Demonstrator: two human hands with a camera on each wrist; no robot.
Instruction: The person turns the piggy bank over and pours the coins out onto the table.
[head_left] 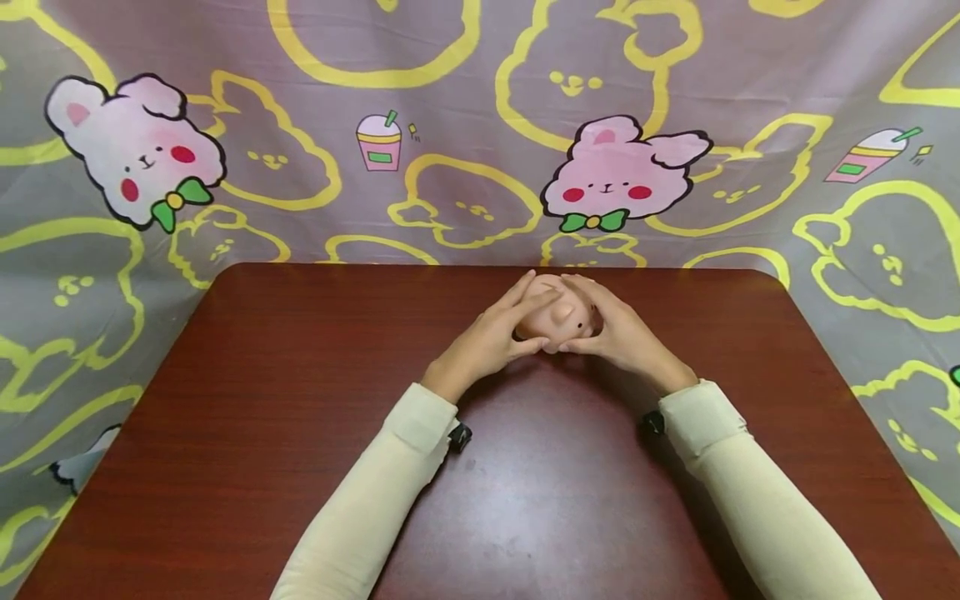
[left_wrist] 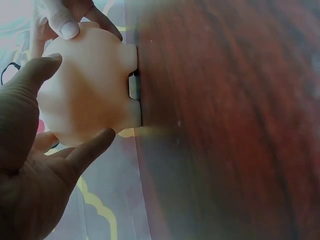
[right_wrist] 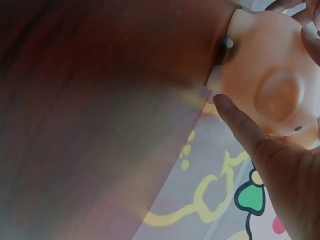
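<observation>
A light pink piggy bank stands on its stubby feet near the back of the table, with an ear and a small black eye facing right. My left hand holds its left side, thumb low in front and fingers over the top. From the other side my right hand holds it near the face, thumb low at the front. The left wrist view shows the smooth rear of the piggy bank, its feet at the tabletop. In the right wrist view the right thumb is beside a foot.
The dark red-brown wooden table has rounded back corners, and its back edge lies just beyond the piggy bank. Behind and at both sides hangs a grey-pink cloth printed with yellow outlines and cartoon rabbits.
</observation>
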